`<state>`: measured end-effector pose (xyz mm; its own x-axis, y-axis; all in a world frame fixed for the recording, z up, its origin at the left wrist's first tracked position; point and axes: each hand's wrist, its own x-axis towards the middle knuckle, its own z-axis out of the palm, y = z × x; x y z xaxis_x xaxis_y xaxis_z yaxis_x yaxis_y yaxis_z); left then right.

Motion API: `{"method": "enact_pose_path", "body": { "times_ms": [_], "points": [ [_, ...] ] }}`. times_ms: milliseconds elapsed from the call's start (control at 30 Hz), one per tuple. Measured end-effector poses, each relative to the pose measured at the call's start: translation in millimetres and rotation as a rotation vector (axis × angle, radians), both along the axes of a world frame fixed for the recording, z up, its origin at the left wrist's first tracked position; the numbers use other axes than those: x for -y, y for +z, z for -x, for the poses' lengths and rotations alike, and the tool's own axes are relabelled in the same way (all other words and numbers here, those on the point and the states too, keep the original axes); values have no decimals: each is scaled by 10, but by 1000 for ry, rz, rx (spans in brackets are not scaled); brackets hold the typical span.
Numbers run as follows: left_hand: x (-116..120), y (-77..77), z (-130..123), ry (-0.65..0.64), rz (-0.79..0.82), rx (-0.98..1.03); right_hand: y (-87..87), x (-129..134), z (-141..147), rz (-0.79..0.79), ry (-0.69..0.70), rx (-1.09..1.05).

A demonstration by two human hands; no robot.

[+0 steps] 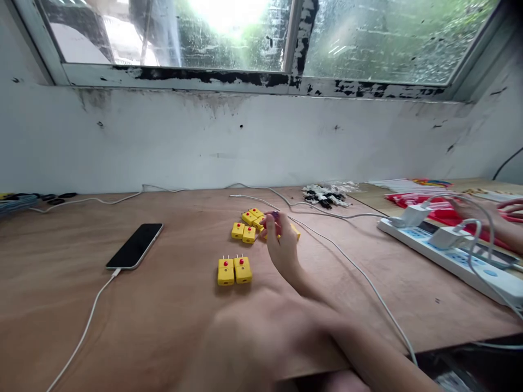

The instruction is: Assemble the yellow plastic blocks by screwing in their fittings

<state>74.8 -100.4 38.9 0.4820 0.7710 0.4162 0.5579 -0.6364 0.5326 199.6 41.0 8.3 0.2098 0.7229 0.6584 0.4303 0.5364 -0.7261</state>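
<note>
Two yellow two-pin plugs [234, 271], each with a red dot on top, lie side by side on the brown table with their pins pointing away. Farther back, another pair of yellow plugs [242, 232] lies in front of a small pile of more yellow plugs [253, 215]. My right hand [283, 239] reaches into the right side of this pile, its fingers curled and partly hidden, so what they hold does not show. A dark purple spot shows by its fingertips. My left hand [241, 343] is a motion-smeared shape in the foreground, nearer me than the front plugs.
A phone [134, 246] on a white cable lies at left. A white power strip [449, 256] with chargers stands at right, its cables crossing the table. Behind are small black-and-white parts [327, 195]. Another person's hand [474, 212] is at far right, near red-and-white bundles.
</note>
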Motion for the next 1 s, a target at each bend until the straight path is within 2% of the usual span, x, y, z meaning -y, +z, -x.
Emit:
{"method": "enact_pose_path", "body": {
  "times_ms": [33,100,167,233,300,367,533,733,1000],
  "points": [
    [-174,31,156,25,-29,-41,2,25,13,-22,16,-42],
    [-514,0,443,99,-63,-81,-7,65,39,-70,57,-88],
    [-784,-131,627,127,-12,-149,-22,91,59,-102,96,-98],
    [-934,-289,687,84,48,-215,-23,113,78,-113,128,-102],
    [-968,-403,665,66,78,-212,-1,147,105,-108,165,-124],
    [-939,-448,624,63,82,-184,31,195,144,-80,223,-157],
    [-885,-409,609,57,102,-171,43,292,247,4,368,-49],
    [-899,-414,619,58,116,-160,-20,282,244,34,307,-48],
    [-896,-393,625,56,126,-189,39,353,223,-71,285,126]
  ]
}}
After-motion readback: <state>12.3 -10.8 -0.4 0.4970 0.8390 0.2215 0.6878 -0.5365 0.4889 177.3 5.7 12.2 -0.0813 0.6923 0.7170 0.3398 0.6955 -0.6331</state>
